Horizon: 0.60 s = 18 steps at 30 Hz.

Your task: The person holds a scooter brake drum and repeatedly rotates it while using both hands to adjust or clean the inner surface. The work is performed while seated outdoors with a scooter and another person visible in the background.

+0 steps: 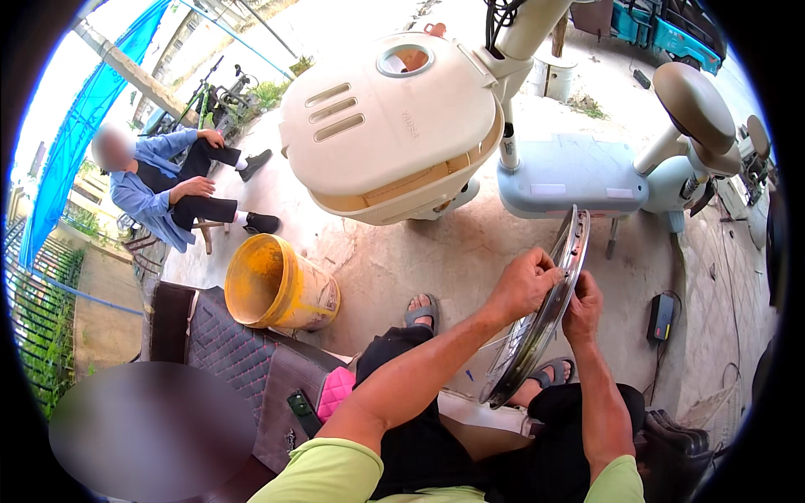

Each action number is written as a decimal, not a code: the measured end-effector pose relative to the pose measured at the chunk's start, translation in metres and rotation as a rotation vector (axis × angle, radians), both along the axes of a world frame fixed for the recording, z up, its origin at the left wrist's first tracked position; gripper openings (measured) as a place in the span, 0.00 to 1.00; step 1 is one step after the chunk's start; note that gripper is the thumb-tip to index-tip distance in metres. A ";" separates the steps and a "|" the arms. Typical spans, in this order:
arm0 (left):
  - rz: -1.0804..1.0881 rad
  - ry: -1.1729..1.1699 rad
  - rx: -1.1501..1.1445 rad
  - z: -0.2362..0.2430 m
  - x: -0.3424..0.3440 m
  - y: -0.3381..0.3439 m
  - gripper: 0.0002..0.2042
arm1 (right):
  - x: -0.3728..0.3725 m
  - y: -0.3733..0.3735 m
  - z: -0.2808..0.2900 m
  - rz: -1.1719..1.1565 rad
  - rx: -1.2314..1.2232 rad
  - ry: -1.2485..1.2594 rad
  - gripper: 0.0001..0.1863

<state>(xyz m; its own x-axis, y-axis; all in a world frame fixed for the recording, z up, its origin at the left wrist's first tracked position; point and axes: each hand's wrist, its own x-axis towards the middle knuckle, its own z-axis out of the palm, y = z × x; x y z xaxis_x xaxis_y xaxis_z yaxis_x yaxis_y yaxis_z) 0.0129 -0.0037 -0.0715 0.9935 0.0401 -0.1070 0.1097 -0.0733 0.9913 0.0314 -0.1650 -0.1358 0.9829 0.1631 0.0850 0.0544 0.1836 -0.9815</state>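
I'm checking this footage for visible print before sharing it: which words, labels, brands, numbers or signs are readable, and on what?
Cream lid: short raised lettering, faint; I won't copy it out.
Blue-grey footboard: two pale labels, any print too small to read.
Black box: a light patch, perhaps a label; too small to read.
Metal wheel rim: no text that I can make out.

Pale concrete floor (369, 272), yellow bucket (312, 295) standing at left, black adapter (661, 317) lying at right, cable (655, 375) trailing near it, sandalled feet (422, 313) planted nearer the middle.
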 end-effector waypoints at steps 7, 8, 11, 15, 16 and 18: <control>-0.009 0.040 0.003 0.012 -0.005 0.000 0.14 | -0.004 0.008 0.006 -0.022 0.087 -0.009 0.08; -0.011 0.028 0.052 0.015 -0.007 -0.001 0.15 | -0.005 0.004 0.006 -0.014 0.052 -0.034 0.08; -0.008 0.013 0.133 0.019 -0.007 -0.002 0.20 | -0.008 0.000 0.000 -0.010 0.025 -0.047 0.10; 0.019 0.024 0.100 0.016 -0.006 -0.003 0.21 | -0.012 0.002 -0.005 -0.011 0.049 0.007 0.09; 0.020 0.019 0.094 0.014 -0.006 -0.004 0.21 | -0.012 0.001 -0.005 -0.012 0.052 0.034 0.08; 0.025 0.010 0.081 0.012 -0.005 -0.004 0.22 | -0.014 0.005 0.000 -0.044 -0.047 -0.072 0.08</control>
<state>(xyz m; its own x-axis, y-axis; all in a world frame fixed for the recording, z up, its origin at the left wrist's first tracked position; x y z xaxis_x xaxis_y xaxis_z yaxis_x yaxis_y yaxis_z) 0.0076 -0.0074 -0.0595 0.9909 0.0734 -0.1127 0.1227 -0.1504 0.9810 0.0177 -0.1602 -0.1356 0.9809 0.1258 0.1486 0.1316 0.1335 -0.9823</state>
